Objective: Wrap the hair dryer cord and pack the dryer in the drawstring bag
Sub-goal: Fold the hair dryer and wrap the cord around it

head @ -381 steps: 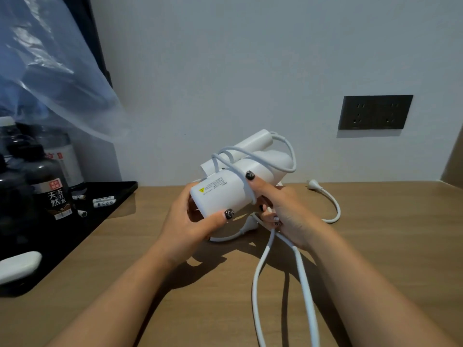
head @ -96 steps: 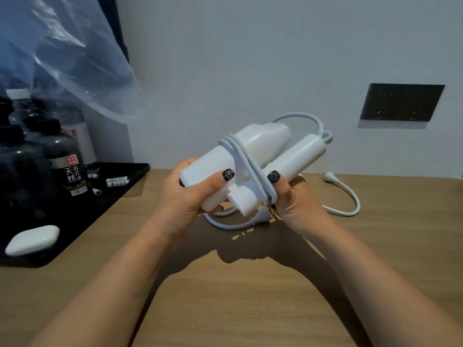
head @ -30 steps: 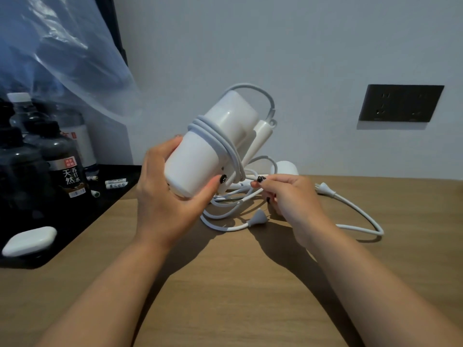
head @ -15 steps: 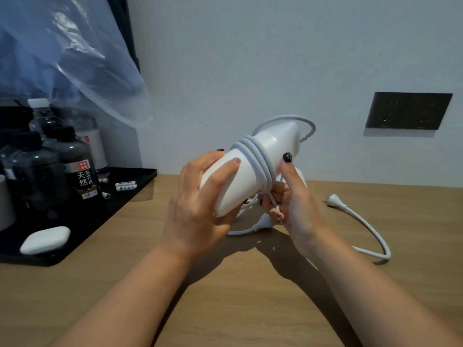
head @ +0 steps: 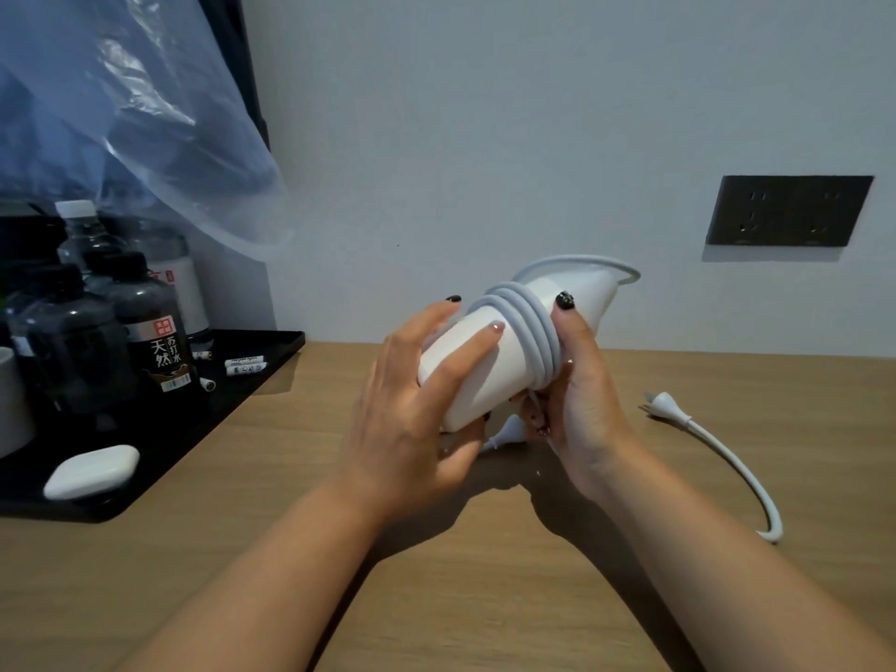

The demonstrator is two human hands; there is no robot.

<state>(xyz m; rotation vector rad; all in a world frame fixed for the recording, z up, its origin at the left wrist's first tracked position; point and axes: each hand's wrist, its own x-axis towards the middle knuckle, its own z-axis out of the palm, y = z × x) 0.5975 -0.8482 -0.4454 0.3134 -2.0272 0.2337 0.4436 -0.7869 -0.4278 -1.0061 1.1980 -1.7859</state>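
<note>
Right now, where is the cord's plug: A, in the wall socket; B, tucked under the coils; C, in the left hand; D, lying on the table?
D: the plug lies loose on the table, right of the right hand.

Two bare forearms reach forward from the bottom edge, converging at the centre. The left hand [head: 412, 409] curls around the near end of a white cylindrical plastic hair dryer [head: 477, 368], fingers lying along its top. The right hand [head: 577, 405] grips the far side, thumb up over the coiled white cord [head: 526, 317], dark-painted nails showing.
</note>
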